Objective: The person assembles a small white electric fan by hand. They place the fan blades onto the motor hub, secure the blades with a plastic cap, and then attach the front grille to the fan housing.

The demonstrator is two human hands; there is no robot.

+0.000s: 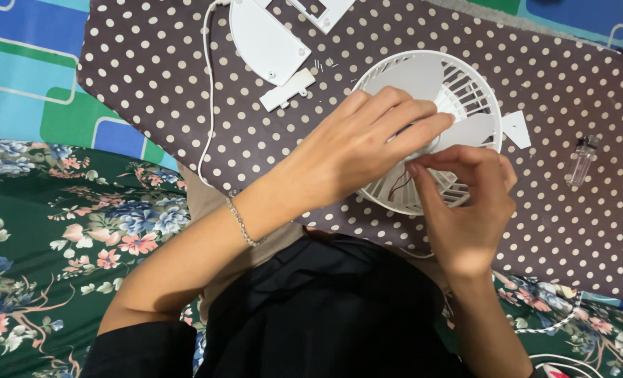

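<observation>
A small white round fan (458, 91) with its grille and blades showing lies on a brown cloth with white dots (150, 70). My left hand (360, 143) reaches across and rests on the fan's hub, fingers pressed on the blades. My right hand (465, 203) pinches at the fan's near edge, where thin red and dark wires (399, 187) come out. A thin bracelet (241, 222) sits on my left wrist.
White plastic fan parts (266, 42) and a small bracket (288, 89) lie at the top, with tiny screws (320, 66) beside them. A white cable (206, 91) runs down the cloth. A small clear bottle (581, 161) lies at the right. Floral green bedding (52, 231) is at the left.
</observation>
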